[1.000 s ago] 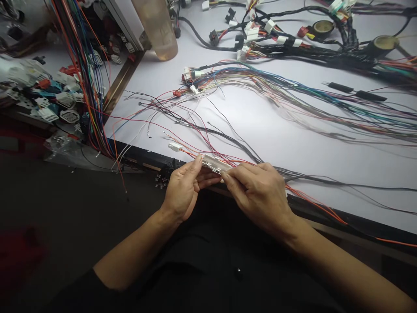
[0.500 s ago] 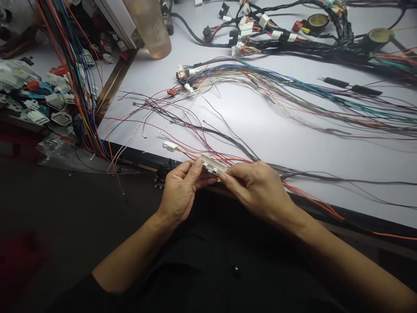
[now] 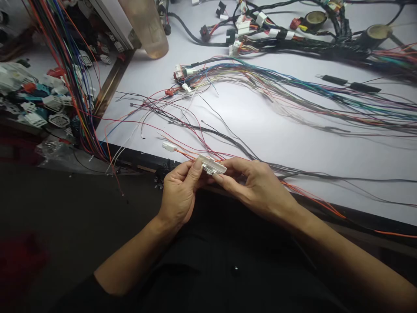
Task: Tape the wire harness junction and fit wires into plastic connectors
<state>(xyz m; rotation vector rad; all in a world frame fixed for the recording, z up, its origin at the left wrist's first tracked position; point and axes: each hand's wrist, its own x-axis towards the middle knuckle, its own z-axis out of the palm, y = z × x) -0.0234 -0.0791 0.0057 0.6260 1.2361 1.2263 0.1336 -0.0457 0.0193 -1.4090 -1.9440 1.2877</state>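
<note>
A long white plastic connector housing [image 3: 213, 165] is held between both hands above the table's front edge. My left hand [image 3: 180, 190] pinches its left end, thumb on top and fingers beneath. My right hand [image 3: 256, 182] grips the right part, with the thumb at the lower edge and the index finger behind. Just left of the housing lies a small white connector [image 3: 169, 147] with orange wires [image 3: 184, 153] leading towards my hands. Dark red wires [image 3: 203, 141] pass behind the housing. Where the wires meet the housing is hidden by my fingers.
Across the white table [image 3: 293, 121] runs a loose bundle of coloured wires [image 3: 293, 84]. Behind it lies a black-taped harness [image 3: 312, 47] with several connectors. A translucent bottle [image 3: 146, 30] stands at the back left. Further left are hanging wires [image 3: 73, 74] and a connector pile [image 3: 42, 98].
The housing has been tilted slightly, so more of its white side shows. My right fingers have shifted a little left along it. The view has moved slightly.
</note>
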